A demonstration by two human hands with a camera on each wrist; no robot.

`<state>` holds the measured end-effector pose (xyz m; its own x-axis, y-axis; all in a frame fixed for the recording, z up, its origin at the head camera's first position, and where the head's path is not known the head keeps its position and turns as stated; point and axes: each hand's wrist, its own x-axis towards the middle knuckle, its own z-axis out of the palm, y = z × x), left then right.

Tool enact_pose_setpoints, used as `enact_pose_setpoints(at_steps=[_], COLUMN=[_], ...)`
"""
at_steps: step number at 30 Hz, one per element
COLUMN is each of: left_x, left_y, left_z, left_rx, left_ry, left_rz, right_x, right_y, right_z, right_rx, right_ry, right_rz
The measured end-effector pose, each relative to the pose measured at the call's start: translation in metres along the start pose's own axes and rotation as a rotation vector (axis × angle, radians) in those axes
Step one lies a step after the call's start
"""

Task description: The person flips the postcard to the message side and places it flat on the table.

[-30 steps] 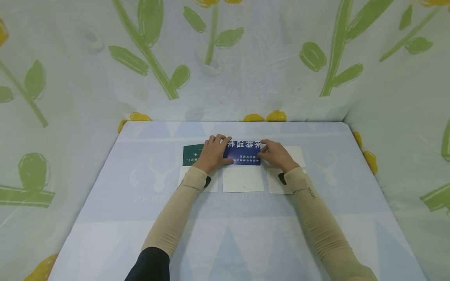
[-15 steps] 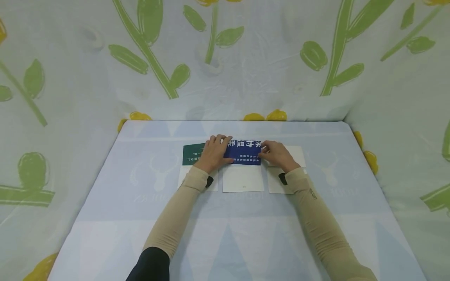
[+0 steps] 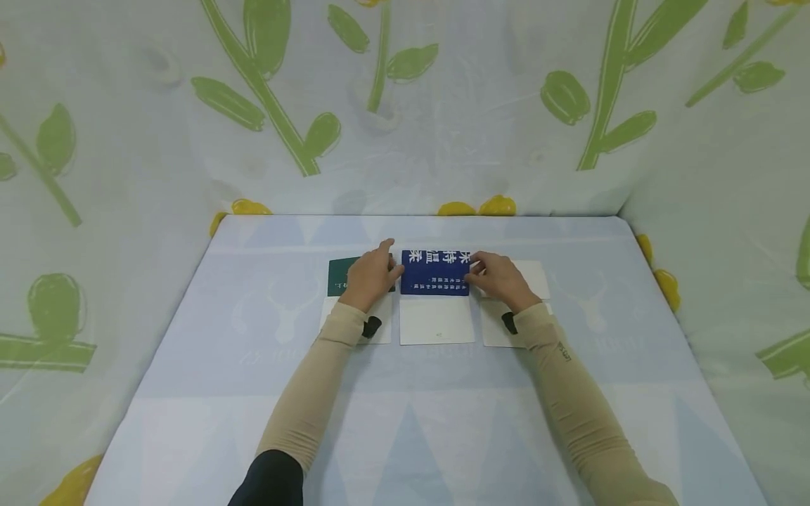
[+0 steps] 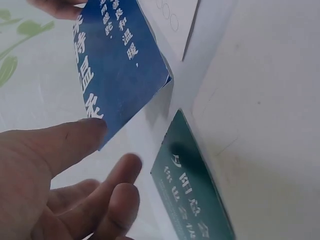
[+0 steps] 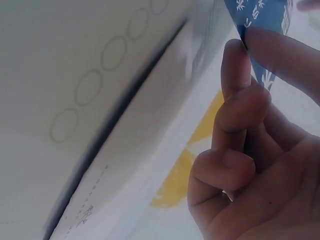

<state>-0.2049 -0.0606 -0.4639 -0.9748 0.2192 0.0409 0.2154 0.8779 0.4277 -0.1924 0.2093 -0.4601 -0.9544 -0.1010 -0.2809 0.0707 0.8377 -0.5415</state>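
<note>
A blue card with white characters (image 3: 435,273) stands in the middle of the back row. My right hand (image 3: 500,280) pinches its right edge between thumb and index finger, the other fingers curled, as the right wrist view shows. My left hand (image 3: 370,276) is beside its left edge, fingers loose and apart. In the left wrist view its thumb overlaps the corner of the blue card (image 4: 125,75), whose near edge appears raised. A green card with white print (image 3: 338,274) lies under and left of my left hand, partly hidden by it.
Plain white cards lie in front: one in the middle (image 3: 436,323), one at the left (image 3: 382,327) and one at the right (image 3: 496,330). Another white card (image 3: 534,277) is partly behind my right hand. The pale patterned table (image 3: 405,436) meets a flowered cloth wall (image 3: 468,140) behind.
My left hand has let go of the blue card's left side and shifted left, uncovering that edge and covering more of the green card. My right hand keeps its pinch.
</note>
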Motion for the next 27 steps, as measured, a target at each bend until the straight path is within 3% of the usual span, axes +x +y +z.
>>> enact_pose_setpoints(at_steps=[5, 10, 18, 27], left_x=[-0.0032, -0.0045, -0.006, -0.0064], left_y=[-0.001, -0.0014, -0.0012, -0.0007], left_z=[-0.0006, 0.0036, 0.0064, 0.0034], left_rx=[-0.091, -0.122, -0.138, -0.18], left_ry=[-0.09, -0.114, -0.084, -0.048], left_rz=[-0.069, -0.083, -0.053, -0.06], right_x=[-0.0025, -0.0044, -0.0069, -0.0087], right_y=[-0.0009, 0.0004, 0.0043, 0.005], right_z=[-0.0012, -0.001, -0.0004, -0.0022], right_rx=[0.008, 0.027, 0.018, 0.033], right_ry=[0.004, 0.011, 0.064, 0.095], right_rz=[-0.001, -0.013, -0.113, -0.172])
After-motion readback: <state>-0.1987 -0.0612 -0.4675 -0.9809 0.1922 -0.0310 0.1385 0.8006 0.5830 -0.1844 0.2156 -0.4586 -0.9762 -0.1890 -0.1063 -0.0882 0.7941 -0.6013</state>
